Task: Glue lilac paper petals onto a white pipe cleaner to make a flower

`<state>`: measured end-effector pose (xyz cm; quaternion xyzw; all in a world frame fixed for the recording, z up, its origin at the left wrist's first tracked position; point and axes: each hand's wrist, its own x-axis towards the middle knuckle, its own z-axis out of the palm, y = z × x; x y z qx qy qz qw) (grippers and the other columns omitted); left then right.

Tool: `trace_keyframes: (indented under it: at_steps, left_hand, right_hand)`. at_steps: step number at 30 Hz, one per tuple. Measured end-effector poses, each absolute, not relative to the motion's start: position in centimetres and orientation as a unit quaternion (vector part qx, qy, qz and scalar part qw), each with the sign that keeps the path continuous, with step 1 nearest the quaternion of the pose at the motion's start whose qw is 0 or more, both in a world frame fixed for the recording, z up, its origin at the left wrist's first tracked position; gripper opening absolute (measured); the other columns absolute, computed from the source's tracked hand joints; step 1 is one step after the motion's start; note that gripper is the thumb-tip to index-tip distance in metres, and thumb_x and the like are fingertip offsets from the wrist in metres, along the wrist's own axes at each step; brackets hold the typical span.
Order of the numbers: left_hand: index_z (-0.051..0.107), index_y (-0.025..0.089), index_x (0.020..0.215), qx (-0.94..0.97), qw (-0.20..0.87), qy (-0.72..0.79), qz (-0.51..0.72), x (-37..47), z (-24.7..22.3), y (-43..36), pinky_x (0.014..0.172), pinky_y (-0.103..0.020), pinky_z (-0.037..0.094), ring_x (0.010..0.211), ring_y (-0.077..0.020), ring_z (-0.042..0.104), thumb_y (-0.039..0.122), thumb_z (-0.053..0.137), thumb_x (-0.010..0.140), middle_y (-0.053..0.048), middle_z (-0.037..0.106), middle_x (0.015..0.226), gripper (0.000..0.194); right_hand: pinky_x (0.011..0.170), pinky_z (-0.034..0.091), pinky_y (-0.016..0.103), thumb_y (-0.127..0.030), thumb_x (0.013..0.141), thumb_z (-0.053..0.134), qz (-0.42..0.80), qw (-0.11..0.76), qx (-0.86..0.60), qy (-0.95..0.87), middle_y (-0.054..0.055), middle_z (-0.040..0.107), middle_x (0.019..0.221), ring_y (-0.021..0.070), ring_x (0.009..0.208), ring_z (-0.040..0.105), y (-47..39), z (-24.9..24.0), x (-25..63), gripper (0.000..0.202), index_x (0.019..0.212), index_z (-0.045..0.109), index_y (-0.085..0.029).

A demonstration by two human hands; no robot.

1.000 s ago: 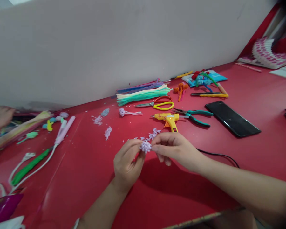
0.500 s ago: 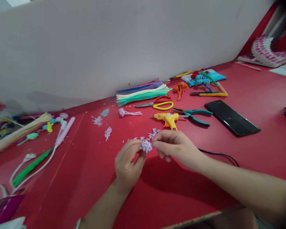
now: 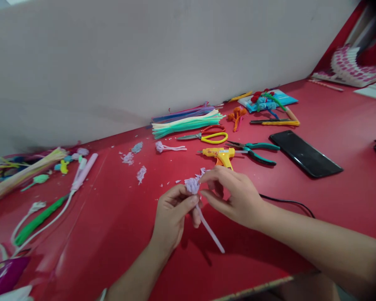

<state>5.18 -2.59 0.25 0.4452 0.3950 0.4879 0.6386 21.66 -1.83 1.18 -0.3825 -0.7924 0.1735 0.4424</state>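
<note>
My left hand (image 3: pixel 173 213) pinches a lilac pipe-cleaner flower (image 3: pixel 192 185) just below its head, between thumb and fingers. Its fuzzy stem (image 3: pixel 212 232) slants down to the right over the red table. To the right of the bloom is my right hand (image 3: pixel 236 195), thumb and forefinger apart. The forefinger tip is at the petals' edge; whether it touches them I cannot tell. Small lilac clippings (image 3: pixel 203 172) lie just behind the flower. A yellow glue gun (image 3: pixel 218 154) rests beyond my right hand. Another lilac flower (image 3: pixel 159 146) lies further back.
Behind are yellow-and-red-handled scissors (image 3: pixel 213 137) and a pipe-cleaner bundle (image 3: pixel 188 124). Teal pliers (image 3: pixel 260 147) and a black phone (image 3: pixel 305 153) lie to the right. On the left are a lilac tool (image 3: pixel 84 171) with a white cord and a green rod (image 3: pixel 39 220).
The flower has tilted, so its head shows from the side and its stem is in view. My left hand has turned with it. My right thumb and forefinger have spread apart.
</note>
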Motion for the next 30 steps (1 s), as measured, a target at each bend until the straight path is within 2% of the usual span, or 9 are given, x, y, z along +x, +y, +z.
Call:
trace_keyframes:
  at_steps: [9, 17, 30]
  left_hand:
    - [0.058, 0.014, 0.069, 0.406, 0.682, 0.391, 0.465, 5.36, 0.45, -2.49, 0.03, -0.013, 0.043, 0.033, -0.0061, 0.053, 0.012, 0.064, 0.072, 0.004, 0.06, 0.056, 0.006]
    - [0.056, 0.014, 0.068, 0.425, 0.66, 0.407, 0.468, 5.52, 0.16, -2.47, 0.032, -0.015, 0.043, 0.034, -0.0066, 0.052, 0.015, 0.066, 0.07, 0.004, 0.058, 0.055, 0.01]
    - [0.057, 0.015, 0.069, 0.438, 0.647, 0.422, 0.459, 5.51, 0.03, -2.5, 0.033, -0.016, 0.043, 0.035, -0.0068, 0.051, 0.017, 0.066, 0.069, 0.004, 0.057, 0.053, 0.009]
  right_hand:
    - [0.06, 0.042, 0.022, -0.022, 0.086, 0.051, 0.163, 0.439, -0.378, -0.798, 0.002, 0.06, 0.081, 0.0105, 0.07, 0.055, -1.82, 1.15, 21.56, 0.012, 0.098, 0.054, -0.02]
    - [0.059, 0.042, 0.02, -0.016, 0.083, 0.051, 0.178, 0.44, -0.387, -0.79, 0.0, 0.061, 0.079, 0.0093, 0.067, 0.055, -1.86, 1.0, 21.45, 0.009, 0.091, 0.054, -0.02]
    - [0.058, 0.04, 0.021, -0.015, 0.083, 0.05, 0.239, 0.423, -0.397, -0.779, 0.0, 0.058, 0.075, 0.0098, 0.064, 0.052, -2.0, 0.97, 21.5, 0.006, 0.087, 0.052, -0.019]
